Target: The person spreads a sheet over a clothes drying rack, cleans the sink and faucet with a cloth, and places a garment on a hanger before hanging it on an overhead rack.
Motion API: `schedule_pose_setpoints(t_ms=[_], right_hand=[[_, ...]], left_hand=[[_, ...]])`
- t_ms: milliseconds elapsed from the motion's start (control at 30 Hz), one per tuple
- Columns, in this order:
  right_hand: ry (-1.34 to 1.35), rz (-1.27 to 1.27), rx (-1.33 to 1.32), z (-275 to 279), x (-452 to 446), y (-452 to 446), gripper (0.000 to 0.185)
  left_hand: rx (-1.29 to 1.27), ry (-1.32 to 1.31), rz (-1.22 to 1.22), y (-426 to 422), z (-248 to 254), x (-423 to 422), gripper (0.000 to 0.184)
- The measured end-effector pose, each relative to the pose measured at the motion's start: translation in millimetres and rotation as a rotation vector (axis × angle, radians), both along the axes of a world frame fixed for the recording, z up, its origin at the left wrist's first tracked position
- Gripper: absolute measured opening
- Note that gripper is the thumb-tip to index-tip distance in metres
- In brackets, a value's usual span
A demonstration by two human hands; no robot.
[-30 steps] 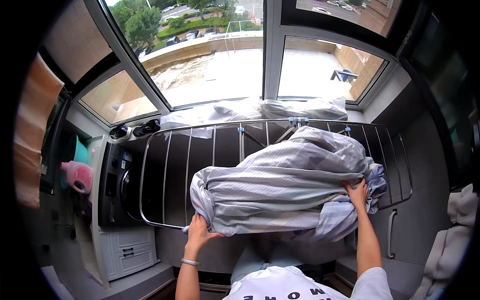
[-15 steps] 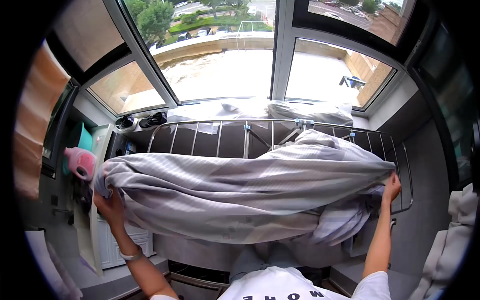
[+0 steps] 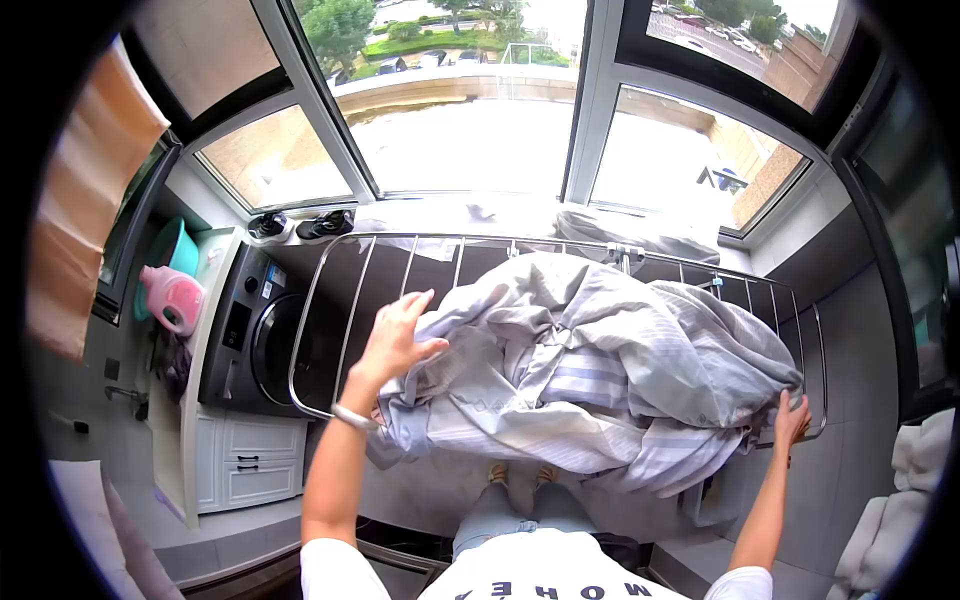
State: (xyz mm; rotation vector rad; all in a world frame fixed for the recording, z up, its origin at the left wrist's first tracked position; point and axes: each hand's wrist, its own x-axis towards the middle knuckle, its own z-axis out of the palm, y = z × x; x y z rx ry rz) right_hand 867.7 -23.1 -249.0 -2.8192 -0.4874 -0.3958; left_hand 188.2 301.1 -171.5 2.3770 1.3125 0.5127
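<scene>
Head view: the sheet (image 3: 590, 360) lies heaped over the drying rack (image 3: 420, 237). It looks soft, floppy and bulky, probably best taken by its edges or corners. The left hand (image 3: 395, 340) has its grip apart, fingers spread by the sheet's left end; the right hand (image 3: 791, 418) seems clamped on its right edge. Half a second ago the sheet stretched wide between both hands; now it is bunched up.

The left grip (image 3: 393, 342) is spread, fingers pointing toward the far side and thumb jutting right. The left forearm (image 3: 336, 478) reaches far from the near edge. The right forearm (image 3: 762, 512) stretches out to the right; the right grip (image 3: 791, 420) is partly hidden, its closure unclear.
</scene>
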Motion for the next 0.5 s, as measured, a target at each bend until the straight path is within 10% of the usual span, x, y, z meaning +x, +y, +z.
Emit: schedule_pose_setpoints(t_ms=[233, 400, 500], right_hand=[[0.664, 0.438, 0.118, -59.0, -93.2, -0.8, 0.086], [0.425, 0.340, -0.083, -53.9, -125.6, 31.2, 0.080], [0.435, 0.273, -0.061, -56.7, -118.0, 36.3, 0.072]], left_hand=[[-0.363, 0.210, 0.406, -141.9, -104.3, -22.4, 0.106], [0.023, 0.171, 0.500, -148.3, -154.8, -8.1, 0.059], [-0.198, 0.182, 0.665, -132.7, -168.8, -1.9, 0.044]])
